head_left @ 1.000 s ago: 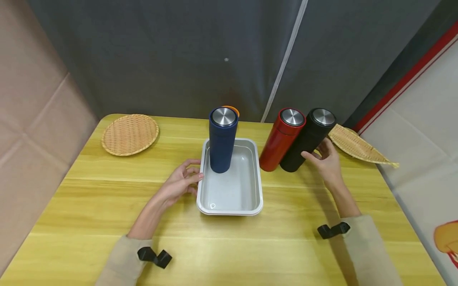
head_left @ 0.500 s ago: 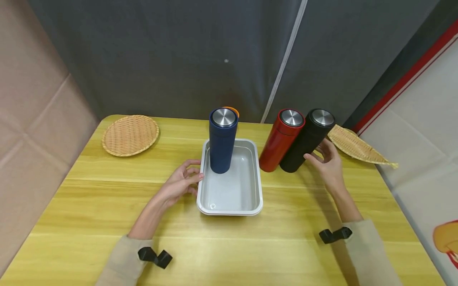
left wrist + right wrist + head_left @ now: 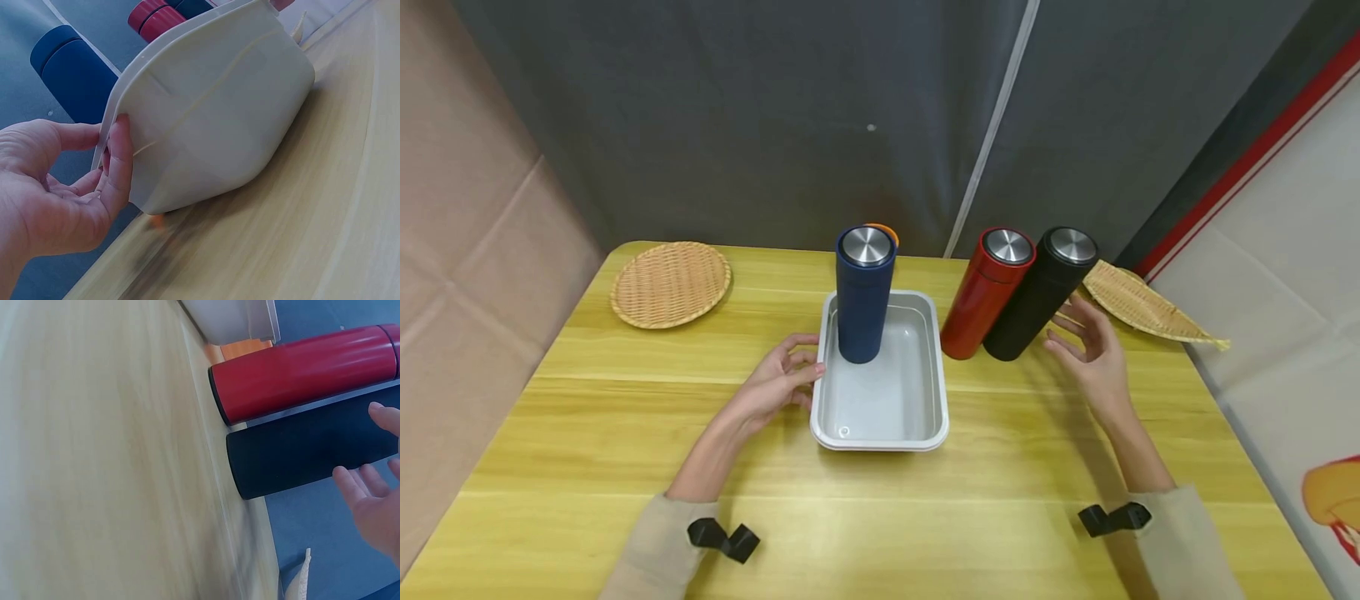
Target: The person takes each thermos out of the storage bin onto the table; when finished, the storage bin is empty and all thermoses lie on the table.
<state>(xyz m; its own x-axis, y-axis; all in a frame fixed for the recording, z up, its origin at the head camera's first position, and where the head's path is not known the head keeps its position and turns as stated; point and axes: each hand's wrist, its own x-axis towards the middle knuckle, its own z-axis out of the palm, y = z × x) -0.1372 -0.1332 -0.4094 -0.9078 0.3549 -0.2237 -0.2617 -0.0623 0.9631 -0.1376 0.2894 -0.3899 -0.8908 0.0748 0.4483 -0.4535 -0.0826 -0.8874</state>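
My left hand pinches the left rim of a white plastic tub, thumb on the rim and fingers on the outer wall. A dark blue thermos with a steel lid top stands upright inside it. Right of the tub, a red thermos and a black thermos stand side by side on the table. My right hand is just right of the black thermos, fingers loosely bent and holding nothing. In the right wrist view the fingertips lie close by the black thermos; contact is unclear.
A round woven tray lies at the table's back left. Another woven piece lies at the right edge, behind my right hand. An orange object shows behind the blue thermos, mostly hidden. A dark grey curtain hangs behind the table.
My right hand has drawn back a little to the right and toward me, away from the black thermos. The left hand and tub have stayed in place.
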